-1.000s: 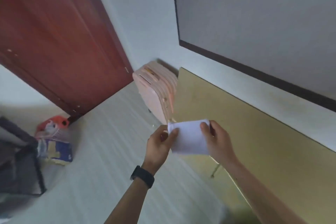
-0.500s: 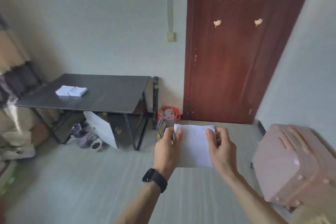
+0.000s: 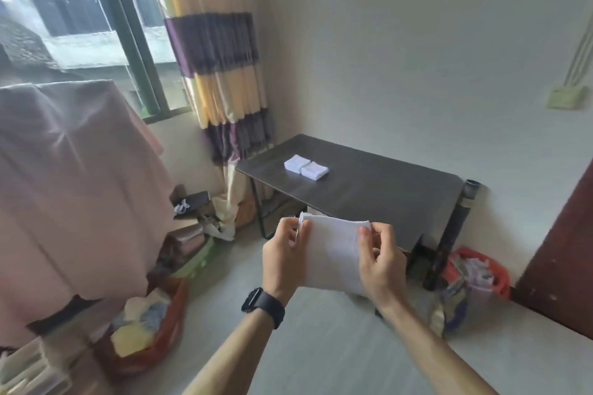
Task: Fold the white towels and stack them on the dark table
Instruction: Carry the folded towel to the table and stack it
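door (image 3: 568, 253) cut off right, bin (image 3: 503, 279) contents blurred

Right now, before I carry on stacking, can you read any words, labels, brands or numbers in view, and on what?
No text can be read in this view.
The watch: face dark, blank.
The packets in the red basket: print too blurred to read.
The held towel and folded towels on the dark table: no label visible.

a daylit window (image 3: 96, 26) with a striped curtain (image 3: 218, 58), pale wall (image 3: 401, 58), grey floor (image 3: 321, 349).
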Demonstrator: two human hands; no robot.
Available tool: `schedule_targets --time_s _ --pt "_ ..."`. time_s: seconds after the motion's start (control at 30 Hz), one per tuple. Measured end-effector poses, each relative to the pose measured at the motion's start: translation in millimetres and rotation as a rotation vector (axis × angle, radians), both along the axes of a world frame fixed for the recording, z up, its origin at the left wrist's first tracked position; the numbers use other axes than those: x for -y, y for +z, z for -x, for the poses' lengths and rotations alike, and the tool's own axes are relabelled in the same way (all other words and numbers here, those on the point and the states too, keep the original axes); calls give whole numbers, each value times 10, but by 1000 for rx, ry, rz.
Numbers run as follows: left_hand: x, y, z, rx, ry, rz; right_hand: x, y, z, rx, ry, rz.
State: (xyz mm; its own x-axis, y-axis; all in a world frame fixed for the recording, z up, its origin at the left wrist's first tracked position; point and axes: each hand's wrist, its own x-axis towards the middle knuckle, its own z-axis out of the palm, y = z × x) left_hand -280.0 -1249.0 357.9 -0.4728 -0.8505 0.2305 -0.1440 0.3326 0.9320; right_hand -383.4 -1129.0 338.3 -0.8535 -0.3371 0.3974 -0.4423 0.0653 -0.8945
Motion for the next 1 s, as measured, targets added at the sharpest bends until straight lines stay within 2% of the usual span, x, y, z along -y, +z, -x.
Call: schedule_targets --time_s 0.13,0.3,0.47,0.73,1.0 --pt "869 76 308 -20 89 -15 984 -10 391 46 67 31" --pt "1852 -6 664 -22 204 -37 2069 -44 843 51 134 -24" --pt "2857 -275 1130 0 218 -83 3060 -246 1322 82 164 -61" --pt "4622 -770 2039 186 22 -110 4642 -665 2158 184 65 -129" --pt "5816 -1183 3206 440 -201 -67 5579 -1020 3072 326 -99 -209"
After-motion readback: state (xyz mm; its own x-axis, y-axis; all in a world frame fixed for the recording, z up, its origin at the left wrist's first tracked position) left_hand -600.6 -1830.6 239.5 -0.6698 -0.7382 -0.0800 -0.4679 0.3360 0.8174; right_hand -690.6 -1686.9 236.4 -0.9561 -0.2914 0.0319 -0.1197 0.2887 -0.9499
